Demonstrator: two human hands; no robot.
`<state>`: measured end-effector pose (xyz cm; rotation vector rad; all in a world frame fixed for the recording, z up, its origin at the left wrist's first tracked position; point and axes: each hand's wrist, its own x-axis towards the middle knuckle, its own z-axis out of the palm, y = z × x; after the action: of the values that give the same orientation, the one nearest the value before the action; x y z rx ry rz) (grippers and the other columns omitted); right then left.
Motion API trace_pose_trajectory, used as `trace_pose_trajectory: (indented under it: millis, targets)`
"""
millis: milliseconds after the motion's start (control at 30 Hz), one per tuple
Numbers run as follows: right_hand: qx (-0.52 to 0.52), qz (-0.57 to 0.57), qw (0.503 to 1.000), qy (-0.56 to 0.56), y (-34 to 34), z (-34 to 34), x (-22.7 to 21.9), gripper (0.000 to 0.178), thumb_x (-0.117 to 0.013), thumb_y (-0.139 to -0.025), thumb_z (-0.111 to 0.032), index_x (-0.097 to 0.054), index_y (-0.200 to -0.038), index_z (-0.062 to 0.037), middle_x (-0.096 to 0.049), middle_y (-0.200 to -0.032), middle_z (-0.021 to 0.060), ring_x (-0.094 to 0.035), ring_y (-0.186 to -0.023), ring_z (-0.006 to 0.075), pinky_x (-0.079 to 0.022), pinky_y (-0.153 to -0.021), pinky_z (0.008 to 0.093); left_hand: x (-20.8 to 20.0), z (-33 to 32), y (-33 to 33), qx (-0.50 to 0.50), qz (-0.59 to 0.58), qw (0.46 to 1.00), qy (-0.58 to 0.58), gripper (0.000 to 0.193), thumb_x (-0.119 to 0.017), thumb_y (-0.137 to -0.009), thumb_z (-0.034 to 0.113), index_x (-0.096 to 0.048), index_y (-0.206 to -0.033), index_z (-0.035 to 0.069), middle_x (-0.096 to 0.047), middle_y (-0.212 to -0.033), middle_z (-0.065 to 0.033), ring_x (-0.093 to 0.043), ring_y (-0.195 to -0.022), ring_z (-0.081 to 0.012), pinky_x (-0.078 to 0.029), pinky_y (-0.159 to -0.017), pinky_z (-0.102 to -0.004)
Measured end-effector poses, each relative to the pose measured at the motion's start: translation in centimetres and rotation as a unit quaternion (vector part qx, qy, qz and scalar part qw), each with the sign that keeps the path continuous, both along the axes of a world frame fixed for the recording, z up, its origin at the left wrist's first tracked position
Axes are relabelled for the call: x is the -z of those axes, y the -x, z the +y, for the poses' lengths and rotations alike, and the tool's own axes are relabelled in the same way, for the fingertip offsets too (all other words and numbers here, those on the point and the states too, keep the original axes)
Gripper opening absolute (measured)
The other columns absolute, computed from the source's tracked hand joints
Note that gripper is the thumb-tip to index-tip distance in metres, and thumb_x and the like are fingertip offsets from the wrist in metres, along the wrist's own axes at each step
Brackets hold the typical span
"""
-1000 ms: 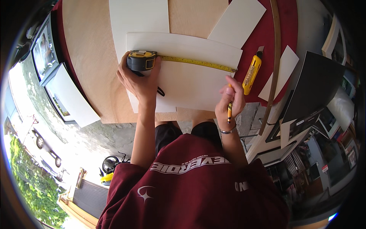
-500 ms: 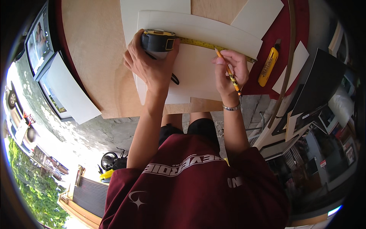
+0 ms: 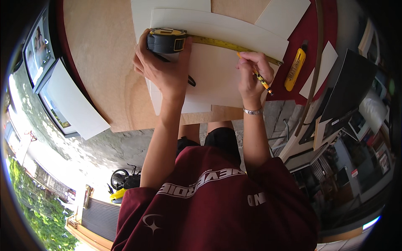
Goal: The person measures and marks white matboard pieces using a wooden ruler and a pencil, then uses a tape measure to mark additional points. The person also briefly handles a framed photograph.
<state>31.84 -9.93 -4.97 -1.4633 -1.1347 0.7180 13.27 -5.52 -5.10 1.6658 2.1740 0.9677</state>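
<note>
My left hand [image 3: 164,71] is closed around a black and yellow tape measure [image 3: 164,42], with its dark strap hanging by the palm. The yellow blade [image 3: 213,42] runs out to the right across a white board [image 3: 213,75], its end tab close to the board's right edge. A yellow pencil with a dark pattern [image 3: 262,80] is pinched in my right hand [image 3: 254,75]. The pencil's tip rests at or just below the blade; whether it touches the board I cannot tell.
A yellow utility knife [image 3: 295,70] lies on the dark red surface [image 3: 289,93] at the right. More white sheets [image 3: 283,17] lie at the back of the wooden table [image 3: 98,62]. Framed pictures [image 3: 40,46] stand along the left, and dark panels [image 3: 349,90] lean at the right.
The tape measure and my left hand have shifted slightly left, drawing out a little more blade. My right hand has tilted, and the pencil now slants more toward the board.
</note>
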Motion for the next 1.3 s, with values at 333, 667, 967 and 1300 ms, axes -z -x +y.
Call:
trace_pose_trajectory:
  millis: [333, 667, 967, 1300]
  targets:
    - [0.021, 0.007, 1.0, -0.017, 0.6, 0.6, -0.4, 0.006, -0.065, -0.091, 0.004, -0.068, -0.096, 0.0026, -0.07, -0.076, 0.0065, -0.063, -0.064, 0.0077, -0.051, -0.061, 0.0202, -0.3, 0.6, 1.5, 0.042, 0.051, 0.998, 0.019, 0.089, -0.092, -0.073, 0.048, -0.05, -0.139, 0.006, -0.056, -0.124, -0.0092, -0.044, -0.122, -0.0338, -0.027, -0.109, -0.0539]
    - [-0.015, -0.014, 1.0, 0.009, 0.2, 0.4, -0.6, 0.011, -0.06, -0.083, 0.008, -0.069, -0.086, 0.002, -0.068, -0.071, 0.0066, -0.061, -0.06, 0.0089, -0.047, -0.057, 0.022, 0.2, 0.5, 1.7, 0.052, 0.034, 0.998, -0.021, 0.088, -0.095, -0.07, 0.044, -0.049, -0.134, 0.005, -0.054, -0.123, -0.0113, -0.046, -0.121, -0.0338, -0.028, -0.109, -0.0532]
    - [0.025, -0.029, 0.999, -0.029, 0.9, 0.9, -0.3, 0.013, -0.061, -0.087, 0.01, -0.067, -0.096, 0.003, -0.068, -0.075, 0.0054, -0.058, -0.059, 0.008, -0.043, -0.057, 0.0197, 0.1, 0.5, 1.8, 0.057, 0.032, 0.998, -0.021, 0.088, -0.098, -0.069, 0.042, -0.05, -0.131, 0.003, -0.053, -0.121, -0.0154, -0.048, -0.12, -0.0352, -0.031, -0.109, -0.0526]
    - [-0.029, -0.023, 0.999, -0.012, -0.2, 0.3, -0.4, 0.009, -0.062, -0.085, 0.008, -0.068, -0.088, 0.0018, -0.067, -0.073, 0.0055, -0.058, -0.059, 0.0103, -0.044, -0.057, 0.0222, 0.0, 0.5, 1.8, 0.059, 0.022, 0.998, -0.014, 0.089, -0.098, -0.069, 0.043, -0.05, -0.131, 0.002, -0.051, -0.121, -0.016, -0.047, -0.119, -0.0357, -0.033, -0.107, -0.0531]
